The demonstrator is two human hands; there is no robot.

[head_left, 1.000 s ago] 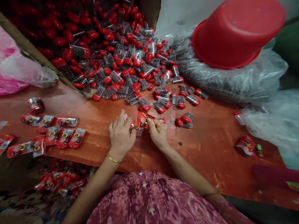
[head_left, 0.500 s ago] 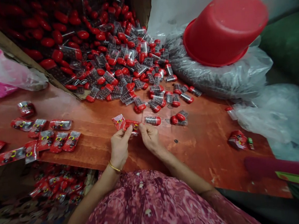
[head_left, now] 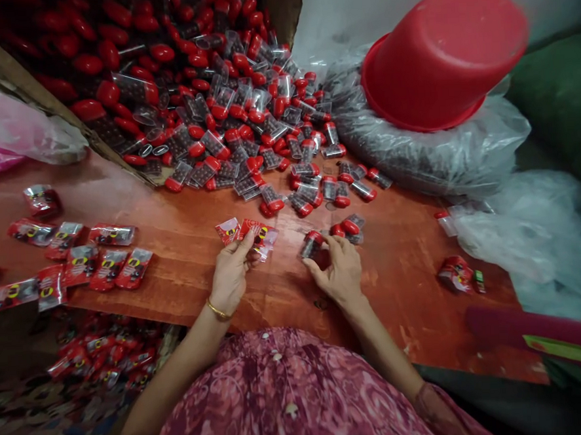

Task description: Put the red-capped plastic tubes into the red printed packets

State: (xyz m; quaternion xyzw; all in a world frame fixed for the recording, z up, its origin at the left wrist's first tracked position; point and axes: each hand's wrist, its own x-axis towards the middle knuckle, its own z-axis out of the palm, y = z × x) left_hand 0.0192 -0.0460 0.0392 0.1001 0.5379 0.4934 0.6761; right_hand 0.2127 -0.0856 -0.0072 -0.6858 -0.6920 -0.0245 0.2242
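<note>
Thumb and fingers of the left hand (head_left: 230, 277) are pinching red packets (head_left: 257, 234) by their near edge, just above the counter (head_left: 411, 262) at its near middle. The right hand (head_left: 342, 273) is gripping a red-capped tube (head_left: 312, 244) in its fingertips, just right of the packets. Loose tubes (head_left: 246, 135) are spilling from a box (head_left: 41, 95) at the far side. Sealed packs (head_left: 101, 265) are lying at the left, and a red tub (head_left: 443, 57) is resting on a bag (head_left: 439, 159) far right.

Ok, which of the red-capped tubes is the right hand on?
The lone tube nearest the person, pinched by the right hand; the rest lie farther back in the pile. The left hand holds sachets.
</note>
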